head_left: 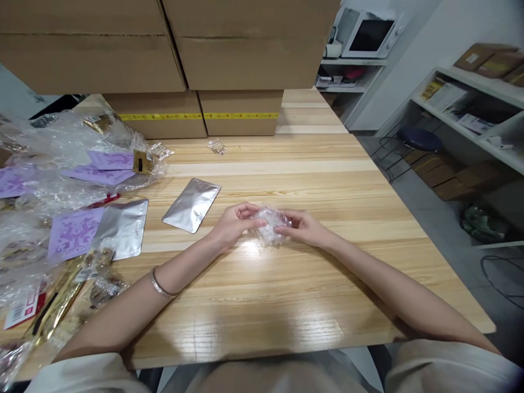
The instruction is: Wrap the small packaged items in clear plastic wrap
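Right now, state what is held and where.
A crumpled clear plastic wrapper, pinched by its left and right edges between the left hand and right hand.

Between our left hand (236,224) and right hand (303,226) we hold a crumpled bundle of clear plastic (270,224) — fingers closed on either side of it — over the wooden table (327,185). A silver pouch (192,204) lies flat near our left hand, and a small clear wrapper (217,146) sits farther back. Off to our left spreads a heap of clear bags (61,142) with purple cards (76,232) among them — and stacked cardboard boxes (241,112) stand at the far side.
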A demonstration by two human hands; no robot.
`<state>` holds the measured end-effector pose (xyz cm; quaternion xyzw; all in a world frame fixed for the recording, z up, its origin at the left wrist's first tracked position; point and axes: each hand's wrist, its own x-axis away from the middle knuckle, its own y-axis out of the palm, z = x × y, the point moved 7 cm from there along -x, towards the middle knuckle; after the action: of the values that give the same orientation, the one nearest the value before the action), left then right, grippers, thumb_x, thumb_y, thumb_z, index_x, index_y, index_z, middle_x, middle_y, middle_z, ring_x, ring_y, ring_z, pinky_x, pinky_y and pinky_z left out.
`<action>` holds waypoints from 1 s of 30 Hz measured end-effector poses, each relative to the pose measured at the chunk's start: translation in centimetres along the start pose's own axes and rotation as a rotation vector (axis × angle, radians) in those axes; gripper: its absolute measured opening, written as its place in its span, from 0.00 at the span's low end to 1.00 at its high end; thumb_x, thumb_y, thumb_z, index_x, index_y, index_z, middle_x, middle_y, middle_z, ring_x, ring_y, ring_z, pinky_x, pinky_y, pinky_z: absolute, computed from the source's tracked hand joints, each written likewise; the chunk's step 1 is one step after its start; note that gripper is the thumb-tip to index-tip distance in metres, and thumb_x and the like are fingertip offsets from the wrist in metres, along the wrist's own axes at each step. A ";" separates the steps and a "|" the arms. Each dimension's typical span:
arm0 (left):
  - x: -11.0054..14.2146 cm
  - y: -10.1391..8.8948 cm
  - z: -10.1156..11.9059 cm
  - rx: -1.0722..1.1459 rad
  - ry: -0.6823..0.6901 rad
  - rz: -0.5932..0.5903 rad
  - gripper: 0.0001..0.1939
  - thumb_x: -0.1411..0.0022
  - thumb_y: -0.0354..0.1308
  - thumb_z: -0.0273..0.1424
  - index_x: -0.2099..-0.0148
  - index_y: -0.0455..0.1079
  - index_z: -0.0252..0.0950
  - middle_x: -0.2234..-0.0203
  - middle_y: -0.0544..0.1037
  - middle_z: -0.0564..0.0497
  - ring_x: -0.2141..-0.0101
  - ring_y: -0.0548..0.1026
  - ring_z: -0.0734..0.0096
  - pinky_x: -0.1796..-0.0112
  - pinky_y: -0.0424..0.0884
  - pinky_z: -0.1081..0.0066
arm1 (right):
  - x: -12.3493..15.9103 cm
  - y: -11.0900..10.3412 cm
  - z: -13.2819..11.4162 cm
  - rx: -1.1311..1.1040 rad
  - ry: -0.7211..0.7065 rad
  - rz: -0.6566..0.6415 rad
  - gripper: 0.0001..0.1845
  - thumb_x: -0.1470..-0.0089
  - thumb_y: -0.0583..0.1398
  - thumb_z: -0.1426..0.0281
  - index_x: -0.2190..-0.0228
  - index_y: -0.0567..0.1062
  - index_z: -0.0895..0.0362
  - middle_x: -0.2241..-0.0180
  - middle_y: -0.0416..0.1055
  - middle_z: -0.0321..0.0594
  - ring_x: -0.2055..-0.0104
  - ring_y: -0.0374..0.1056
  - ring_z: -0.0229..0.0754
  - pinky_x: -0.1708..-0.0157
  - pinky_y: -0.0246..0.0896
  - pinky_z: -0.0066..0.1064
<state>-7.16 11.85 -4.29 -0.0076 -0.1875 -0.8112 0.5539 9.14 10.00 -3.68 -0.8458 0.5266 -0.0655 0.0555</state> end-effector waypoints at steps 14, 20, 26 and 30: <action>0.2 -0.3 1.0 -0.649 0.339 -0.090 0.13 0.31 0.54 0.39 0.50 0.73 0.41 0.45 0.71 0.42 0.40 0.66 0.61 0.41 0.64 0.59 | -16.0 -19.3 0.9 0.167 0.059 0.913 0.34 0.44 0.57 0.48 0.51 0.75 0.65 0.72 0.75 0.42 0.72 0.69 0.41 0.74 0.64 0.29; 0.1 -0.7 1.2 -0.645 0.302 -0.046 0.11 0.31 0.53 0.37 0.52 0.73 0.43 0.47 0.72 0.43 0.50 0.75 0.62 0.48 0.72 0.59 | -23.1 -20.9 1.9 0.337 0.113 0.925 0.33 0.38 0.51 0.63 0.37 0.59 0.66 0.60 0.75 0.46 0.71 0.71 0.37 0.70 0.70 0.30; 0.6 -1.6 3.5 -0.928 0.494 0.120 0.11 0.31 0.49 0.32 0.53 0.72 0.41 0.48 0.72 0.42 0.43 0.69 0.58 0.44 0.68 0.56 | -23.9 -20.6 2.5 0.662 0.172 0.863 0.34 0.39 0.48 0.70 0.33 0.55 0.62 0.35 0.55 0.58 0.43 0.65 0.44 0.43 0.60 0.41; 1.0 -2.7 5.9 -1.221 0.569 0.303 0.12 0.31 0.48 0.30 0.53 0.73 0.38 0.47 0.72 0.41 0.44 0.68 0.55 0.43 0.65 0.51 | -22.5 -20.7 3.0 0.850 0.314 0.850 0.36 0.36 0.45 0.65 0.32 0.51 0.69 0.31 0.45 0.63 0.30 0.44 0.58 0.34 0.37 0.55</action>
<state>-11.13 13.67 0.60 -0.1310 0.4588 -0.6555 0.5853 18.11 39.42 -4.46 -0.4464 0.7470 -0.3654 0.3304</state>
